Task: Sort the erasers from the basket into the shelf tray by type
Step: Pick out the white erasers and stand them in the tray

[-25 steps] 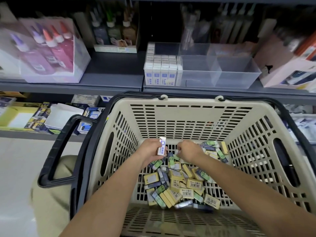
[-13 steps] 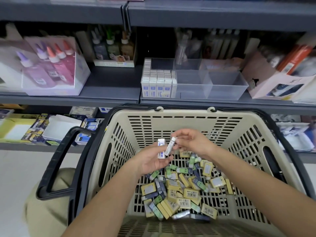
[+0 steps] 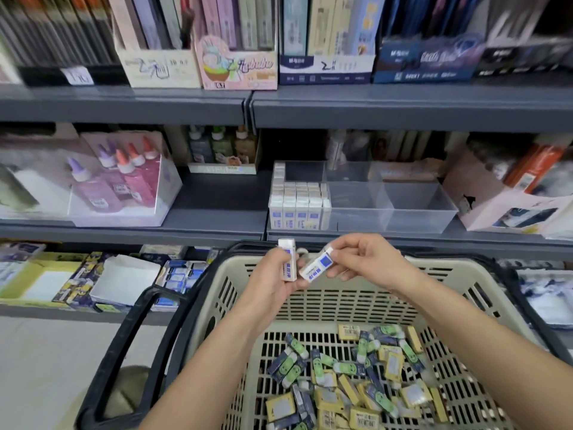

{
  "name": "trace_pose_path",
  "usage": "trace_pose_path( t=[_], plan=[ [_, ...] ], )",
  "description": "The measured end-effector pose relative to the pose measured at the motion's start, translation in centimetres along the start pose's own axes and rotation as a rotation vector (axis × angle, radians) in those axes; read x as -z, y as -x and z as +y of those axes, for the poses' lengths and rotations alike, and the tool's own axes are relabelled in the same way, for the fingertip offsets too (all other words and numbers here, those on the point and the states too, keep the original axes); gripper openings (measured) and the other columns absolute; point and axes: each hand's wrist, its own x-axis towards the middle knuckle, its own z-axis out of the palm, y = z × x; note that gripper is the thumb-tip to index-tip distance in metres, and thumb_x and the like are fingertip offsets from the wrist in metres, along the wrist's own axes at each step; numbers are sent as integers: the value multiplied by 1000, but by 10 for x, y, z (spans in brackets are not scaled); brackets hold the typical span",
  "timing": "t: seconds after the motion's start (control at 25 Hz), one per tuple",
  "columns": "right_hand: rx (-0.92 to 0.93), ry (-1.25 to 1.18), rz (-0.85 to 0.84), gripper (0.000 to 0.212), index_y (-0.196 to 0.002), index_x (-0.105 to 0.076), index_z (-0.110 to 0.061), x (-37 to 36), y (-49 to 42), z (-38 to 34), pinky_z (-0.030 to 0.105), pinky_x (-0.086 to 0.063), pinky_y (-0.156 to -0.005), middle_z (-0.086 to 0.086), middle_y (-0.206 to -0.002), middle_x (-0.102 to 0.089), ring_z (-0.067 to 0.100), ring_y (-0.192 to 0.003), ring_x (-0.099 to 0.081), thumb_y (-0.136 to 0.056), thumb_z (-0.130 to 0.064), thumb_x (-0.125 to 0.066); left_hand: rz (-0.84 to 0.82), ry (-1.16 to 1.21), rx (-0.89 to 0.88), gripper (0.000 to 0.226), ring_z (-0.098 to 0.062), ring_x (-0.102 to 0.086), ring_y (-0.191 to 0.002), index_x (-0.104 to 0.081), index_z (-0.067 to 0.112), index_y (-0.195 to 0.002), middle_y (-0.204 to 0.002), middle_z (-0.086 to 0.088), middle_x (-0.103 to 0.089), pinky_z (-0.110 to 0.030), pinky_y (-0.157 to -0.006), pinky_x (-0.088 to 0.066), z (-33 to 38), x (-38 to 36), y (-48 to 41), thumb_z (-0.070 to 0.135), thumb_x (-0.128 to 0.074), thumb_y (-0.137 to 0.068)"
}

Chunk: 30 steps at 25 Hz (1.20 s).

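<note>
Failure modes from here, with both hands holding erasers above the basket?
1. Each hand pinches one white eraser, left, right, over the basket; a slip drops it among the mixed erasers.
2. The tray's left compartment looks nearly full; an added eraser may not seat.

Both hands were raised over the far rim of the beige basket, the left hand gripping one white-and-blue eraser upright and the right hand pinching a second white eraser tilted, its lower end touching the left fingers. Loose yellow, green and dark-sleeved erasers lay piled on the basket floor. On the shelf behind sat the clear tray (left compartment packed with white erasers, the other compartments bare).
</note>
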Motion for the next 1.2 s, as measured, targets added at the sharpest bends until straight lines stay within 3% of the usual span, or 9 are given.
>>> trace_pose_path(
  t=[0.12,0.28,0.36,0.48,0.64,0.84,1.0,1.08,1.2],
  plan=[
    [42,27,31,11,-89,-61,-8,8,-18,-16,14,-51,-55,3,-69,-68,3,-59,-66,-91,-2,-53,128,-202,-182,18,-10,-60,-71,-54,14,-89,-83,-4,-60,-20,-56,-50,20,2,-15,6,-39,-95],
    [149,87,134,8,-92,-64,0,20,-59,-44,14,-52,-57,6,-72,-66,-1,-58,-63,-88,-4,-57,238,-466,-424,12,-11,-58,-83,-59,19,-99,-98,-5,-65,-26,-73,-51,43,12,-47,13,-50,-94],
    [211,190,187,7,-90,-65,-10,25,-85,-57,15,-52,-62,5,-78,-67,-1,-63,-64,-88,-7,-59,326,-450,-509,14,-11,-58,-85,-58,23,-99,-98,-1,-64,-25,-78,-49,49,18,-62,12,-55,-91],
    [220,524,358,15,-102,-65,-19,31,-129,-70,26,-48,-84,4,-103,-68,16,-94,-64,-89,-18,-59,392,-378,-554,21,-3,-57,-82,-57,33,-93,-94,7,-63,-12,-74,-46,46,23,-74,13,-60,-89],
    [189,890,301,23,-114,-58,-24,27,-169,-67,24,-41,-82,-1,-116,-64,20,-106,-58,-93,-29,-49,389,-333,-543,23,-2,-58,-83,-60,37,-92,-93,11,-65,-12,-74,-47,40,29,-81,15,-62,-87],
    [169,907,162,16,-98,-64,-26,17,-192,-50,23,-39,-74,-3,-109,-66,11,-88,-56,-93,-22,-49,368,-313,-534,21,-6,-57,-80,-62,38,-93,-92,11,-67,-16,-73,-49,43,32,-84,18,-63,-86],
    [179,961,48,28,-112,-64,-14,15,-189,-51,21,-37,-81,1,-119,-64,10,-97,-54,-97,-19,-41,339,-295,-520,17,-5,-57,-77,-65,31,-96,-92,6,-67,-22,-69,-48,44,31,-84,18,-63,-87],
    [206,952,89,29,-112,-63,-16,12,-178,-57,26,-42,-86,2,-118,-64,16,-104,-58,-97,-25,-40,325,-302,-523,17,-9,-59,-81,-66,28,-99,-94,3,-68,-22,-73,-49,44,31,-84,17,-64,-87],
    [298,672,166,26,-101,-66,-21,-2,-150,-65,33,-49,-85,-2,-101,-69,16,-93,-63,-93,-38,-47,309,-309,-517,17,-14,-61,-84,-66,28,-100,-93,3,-68,-20,-75,-51,41,29,-83,17,-64,-86]
  ],
)
